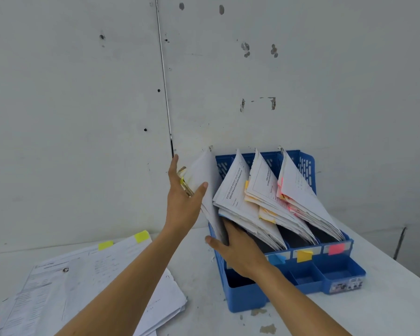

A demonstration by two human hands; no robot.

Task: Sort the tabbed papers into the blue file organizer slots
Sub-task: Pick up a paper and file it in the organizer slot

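Observation:
A blue file organizer [344, 270] stands on the white table against the wall, its slots filled with leaning stacks of paper. Blue, yellow and pink labels mark three of the slot fronts. My left hand [183, 200] holds a bundle of yellow-tabbed papers [201, 180] at the leftmost slot, thumb across its face. My right hand [235, 251] reaches into the front of that slot, fingers behind the bundle's lower edge and thumb outside. A loose pile of tabbed papers [87, 282] lies on the table at the left, with yellow tabs on top and a pink tab at the far left.
The grey wall stands directly behind the organizer. The white table [386, 311] runs to the right and front of the organizer. Small front trays of the organizer sit below the labels.

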